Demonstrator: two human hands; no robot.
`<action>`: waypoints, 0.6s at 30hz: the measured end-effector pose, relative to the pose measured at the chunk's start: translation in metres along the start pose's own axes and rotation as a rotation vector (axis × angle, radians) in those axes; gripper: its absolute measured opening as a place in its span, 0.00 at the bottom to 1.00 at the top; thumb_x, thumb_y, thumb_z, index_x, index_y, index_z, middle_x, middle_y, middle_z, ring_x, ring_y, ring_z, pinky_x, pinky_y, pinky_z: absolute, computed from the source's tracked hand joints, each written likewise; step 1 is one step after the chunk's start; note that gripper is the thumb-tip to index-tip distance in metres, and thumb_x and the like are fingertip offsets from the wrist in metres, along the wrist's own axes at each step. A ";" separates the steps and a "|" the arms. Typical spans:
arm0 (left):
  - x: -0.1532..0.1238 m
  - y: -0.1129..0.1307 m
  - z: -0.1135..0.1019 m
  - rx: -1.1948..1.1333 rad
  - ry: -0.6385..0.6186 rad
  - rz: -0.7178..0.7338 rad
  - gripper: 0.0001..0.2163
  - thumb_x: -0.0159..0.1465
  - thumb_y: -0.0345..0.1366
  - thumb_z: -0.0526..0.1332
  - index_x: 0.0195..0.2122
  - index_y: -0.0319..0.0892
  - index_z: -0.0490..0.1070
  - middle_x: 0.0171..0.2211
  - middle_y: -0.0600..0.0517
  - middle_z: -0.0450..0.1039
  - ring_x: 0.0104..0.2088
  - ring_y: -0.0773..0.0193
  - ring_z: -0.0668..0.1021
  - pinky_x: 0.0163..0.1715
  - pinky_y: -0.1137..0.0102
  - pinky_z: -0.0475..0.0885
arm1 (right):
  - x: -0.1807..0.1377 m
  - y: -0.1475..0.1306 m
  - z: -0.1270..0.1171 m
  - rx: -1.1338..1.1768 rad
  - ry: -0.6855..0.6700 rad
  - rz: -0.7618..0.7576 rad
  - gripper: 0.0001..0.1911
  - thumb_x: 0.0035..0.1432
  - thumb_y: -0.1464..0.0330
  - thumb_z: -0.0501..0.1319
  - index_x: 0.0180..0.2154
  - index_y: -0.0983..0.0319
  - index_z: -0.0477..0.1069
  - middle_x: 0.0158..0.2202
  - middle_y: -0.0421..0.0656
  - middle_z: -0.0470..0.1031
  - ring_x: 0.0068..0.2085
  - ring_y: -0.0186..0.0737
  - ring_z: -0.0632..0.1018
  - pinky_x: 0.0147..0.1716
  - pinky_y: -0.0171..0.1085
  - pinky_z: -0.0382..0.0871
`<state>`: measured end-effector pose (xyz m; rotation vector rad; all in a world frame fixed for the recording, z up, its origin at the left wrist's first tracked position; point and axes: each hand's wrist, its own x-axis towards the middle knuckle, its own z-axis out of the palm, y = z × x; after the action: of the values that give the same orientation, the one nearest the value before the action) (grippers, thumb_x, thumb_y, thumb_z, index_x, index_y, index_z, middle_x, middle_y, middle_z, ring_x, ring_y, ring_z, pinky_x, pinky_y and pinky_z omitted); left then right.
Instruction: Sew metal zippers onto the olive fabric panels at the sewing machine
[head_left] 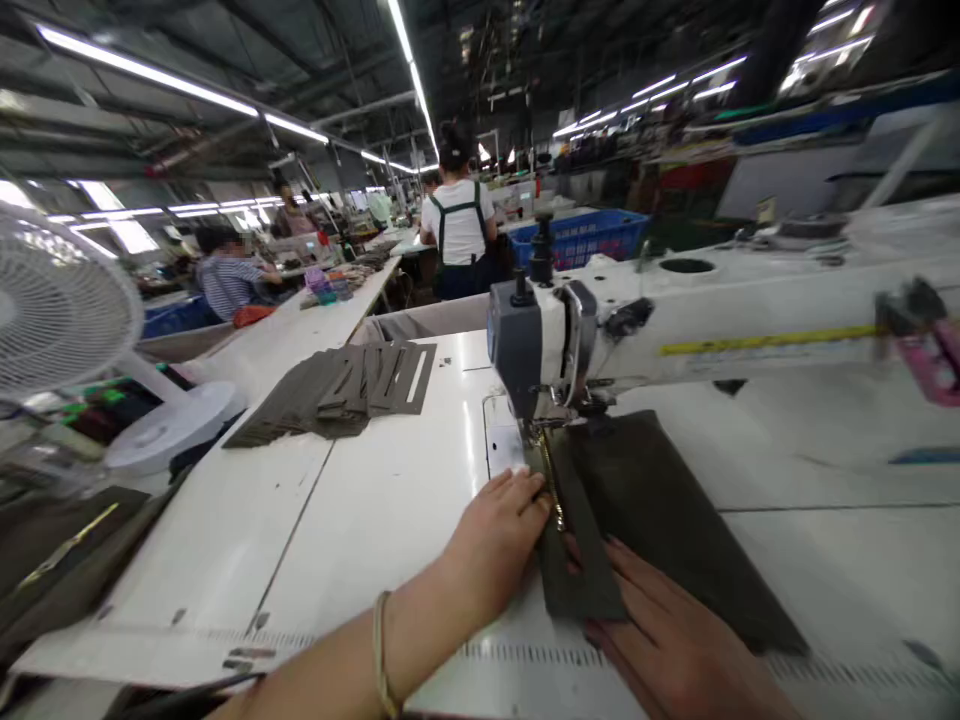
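my left hand (499,535) and right hand (667,640) lie flat and open, pinning dark fabric (645,520) by the zipper (553,490); light, limp, i judge, best guided at its edges.

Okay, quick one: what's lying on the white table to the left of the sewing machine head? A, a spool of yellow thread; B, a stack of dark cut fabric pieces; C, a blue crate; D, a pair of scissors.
B: a fanned stack of dark cut fabric pieces lies on the white table, left of the sewing machine head.
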<state>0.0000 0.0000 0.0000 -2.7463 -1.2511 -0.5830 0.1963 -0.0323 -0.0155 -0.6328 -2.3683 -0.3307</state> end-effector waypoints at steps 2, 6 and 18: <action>-0.001 0.000 -0.001 -0.001 0.012 0.003 0.11 0.63 0.28 0.54 0.46 0.35 0.68 0.49 0.42 0.69 0.52 0.55 0.71 0.54 0.59 0.67 | -0.007 -0.005 0.009 0.036 0.068 0.057 0.15 0.60 0.76 0.50 0.37 0.64 0.75 0.40 0.48 0.76 0.46 0.44 0.74 0.44 0.42 0.72; -0.002 0.000 -0.001 0.003 0.048 0.028 0.10 0.64 0.27 0.54 0.45 0.35 0.69 0.47 0.43 0.71 0.50 0.56 0.72 0.53 0.60 0.68 | -0.011 -0.009 0.017 0.084 0.156 0.152 0.18 0.60 0.77 0.47 0.37 0.63 0.75 0.39 0.48 0.76 0.46 0.43 0.74 0.45 0.43 0.71; 0.015 -0.003 -0.001 0.065 0.041 0.037 0.08 0.64 0.27 0.53 0.41 0.33 0.70 0.44 0.43 0.72 0.48 0.56 0.73 0.49 0.61 0.72 | 0.009 0.007 0.001 0.091 0.046 0.111 0.17 0.60 0.77 0.48 0.35 0.63 0.75 0.38 0.46 0.77 0.43 0.41 0.76 0.44 0.40 0.73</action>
<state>0.0065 0.0130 0.0063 -2.6846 -1.1862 -0.5820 0.1932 -0.0223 -0.0098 -0.7036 -2.2799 -0.1859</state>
